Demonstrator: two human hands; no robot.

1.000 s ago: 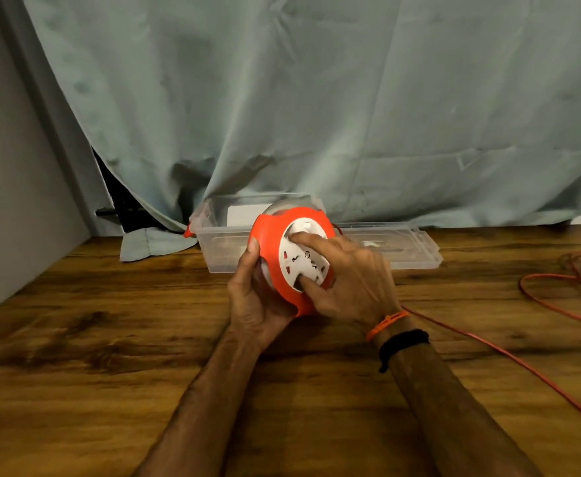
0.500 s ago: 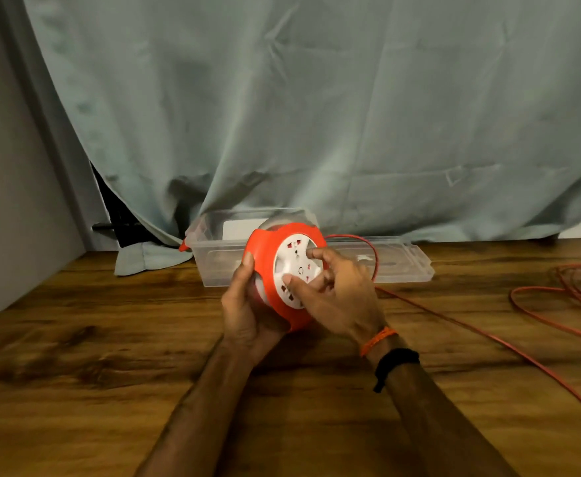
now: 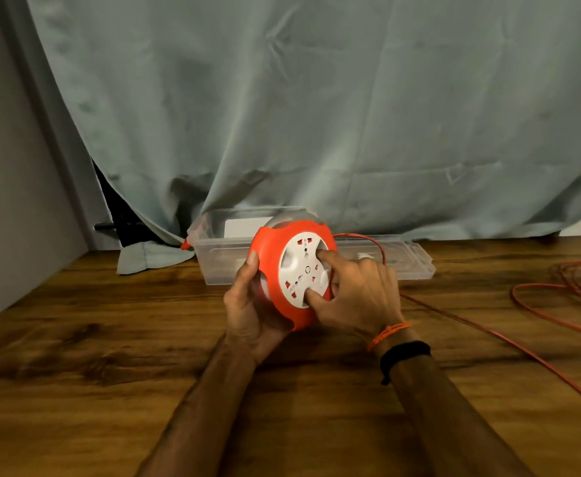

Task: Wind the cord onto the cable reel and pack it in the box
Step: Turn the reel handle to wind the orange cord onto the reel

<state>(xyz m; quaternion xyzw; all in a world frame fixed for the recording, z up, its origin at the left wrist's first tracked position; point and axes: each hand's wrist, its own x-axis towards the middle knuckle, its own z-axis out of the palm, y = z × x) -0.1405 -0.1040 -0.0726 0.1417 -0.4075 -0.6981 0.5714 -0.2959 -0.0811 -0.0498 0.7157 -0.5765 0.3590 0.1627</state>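
Note:
An orange cable reel [image 3: 271, 256] with a white socket disc [image 3: 301, 266] is held upright above the wooden table. My left hand [image 3: 251, 308] cups its back and lower rim. My right hand [image 3: 358, 294] presses thumb and fingers onto the white disc. The orange cord [image 3: 488, 333] leaves the reel's right side in a small loop, then runs across the table to the right, where more of it lies in loose coils [image 3: 557, 287]. A clear plastic box [image 3: 220, 259] stands just behind the reel, partly hidden by it.
The box's clear lid [image 3: 409, 259] lies flat to the right of the box. A grey-green curtain [image 3: 316, 115] hangs right behind them, with a wall [image 3: 13, 201] at the left. The table [image 3: 93, 373] spreads in front.
The white disc has turned under my right hand's fingers, and a loop of cord has come up at the reel's right side. The view has shifted slightly.

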